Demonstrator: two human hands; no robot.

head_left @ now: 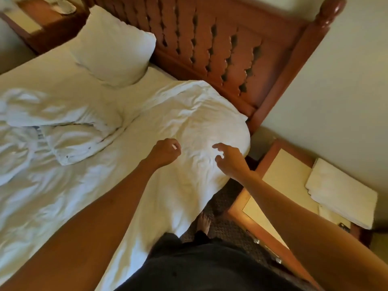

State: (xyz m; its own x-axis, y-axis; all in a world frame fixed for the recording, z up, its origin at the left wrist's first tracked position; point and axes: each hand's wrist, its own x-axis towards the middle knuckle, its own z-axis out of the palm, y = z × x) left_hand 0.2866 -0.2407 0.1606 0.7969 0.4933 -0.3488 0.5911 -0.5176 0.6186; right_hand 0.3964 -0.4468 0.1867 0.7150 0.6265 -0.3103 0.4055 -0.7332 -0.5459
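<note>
The rumpled white cover (197,118) bulges at the bed's corner, with the wooden headboard (220,45) at its 12 o'clock. The left hand (164,152) is on it, fingers curled; I cannot tell whether they pinch cloth. At its 3 o'clock the right hand (230,159) spreads loosely hooked fingers over the cover.
</note>
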